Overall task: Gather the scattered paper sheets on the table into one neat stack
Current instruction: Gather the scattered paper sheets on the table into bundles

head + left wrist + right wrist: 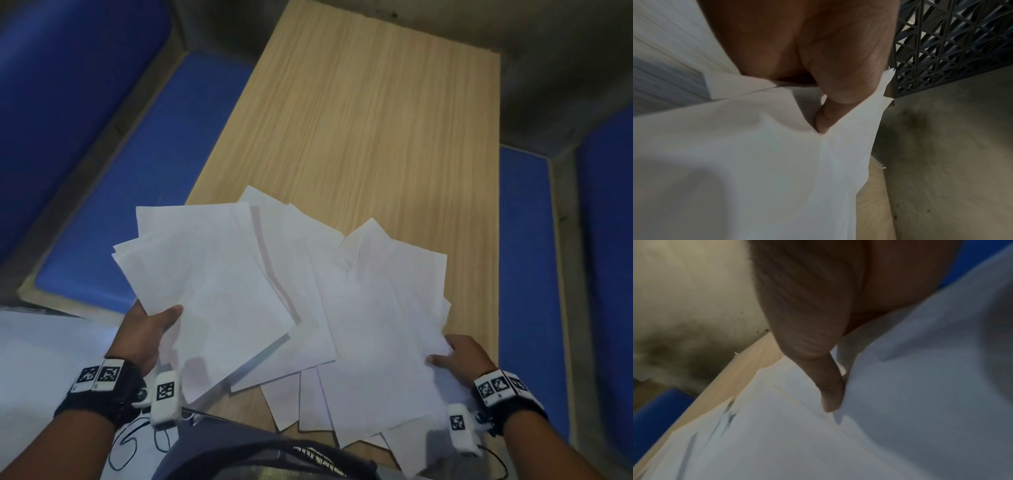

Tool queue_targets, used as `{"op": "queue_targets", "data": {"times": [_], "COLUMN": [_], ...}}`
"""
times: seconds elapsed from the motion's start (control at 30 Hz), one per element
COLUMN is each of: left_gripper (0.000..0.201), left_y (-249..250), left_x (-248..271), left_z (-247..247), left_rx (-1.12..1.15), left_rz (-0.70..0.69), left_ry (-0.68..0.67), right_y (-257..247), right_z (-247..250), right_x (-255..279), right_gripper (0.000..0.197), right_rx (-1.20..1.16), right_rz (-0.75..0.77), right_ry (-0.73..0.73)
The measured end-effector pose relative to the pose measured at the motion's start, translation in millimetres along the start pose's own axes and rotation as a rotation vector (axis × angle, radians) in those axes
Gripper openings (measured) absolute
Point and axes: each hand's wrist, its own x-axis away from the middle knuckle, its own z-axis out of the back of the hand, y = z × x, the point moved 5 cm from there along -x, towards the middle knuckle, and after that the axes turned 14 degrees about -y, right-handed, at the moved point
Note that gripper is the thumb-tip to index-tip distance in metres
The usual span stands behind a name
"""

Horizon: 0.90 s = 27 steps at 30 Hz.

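Left hand point(145, 329) is pinching a loose bunch of paper sheets point(209, 274) lifted off the wooden bench point(376, 120), thumb on top. Right hand point(459, 356) is pinching the fanned sheets point(383, 308) lying at the bench's near edge, overhanging it.

The left hand point(147, 329) is pinching a fanned bundle of paper sheets point(205, 281) under its thumb, while the right hand point(459, 356) is gripping another overlapping bundle point(383, 325) just beyond its fingertips, lying on the wooden table point(370, 120).
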Motion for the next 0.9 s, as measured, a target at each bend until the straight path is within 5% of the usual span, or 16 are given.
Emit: {"op": "queue_targets", "data": {"times": [0.37, 0.63, 0.7, 0.9], "left_gripper": [0.032, 0.036, 0.039, 0.043], "left_y": [1, 0, -5, -11], "left_x": [1, 10, 9, 8], "left_z": [19, 15, 21, 31], "left_rx": [-0.002, 0.024, 0.025, 0.012], "left_rz": [-0.014, -0.015, -0.007, 0.006], "left_ry": [0.023, 0.022, 0.027, 0.039], "right_y": [-61, -83, -95, -130], "right_z": [94, 115, 107, -9], "right_x": [88, 129, 125, 49], "right_gripper": [0.033, 0.022, 0.02, 0.023], "right_rx": [-0.008, -0.276, -0.361, -0.225], "right_rz": [0.237, 0.373, 0.418, 0.306], "right_ry": [0.253, 0.745, 0.695, 0.148]}}
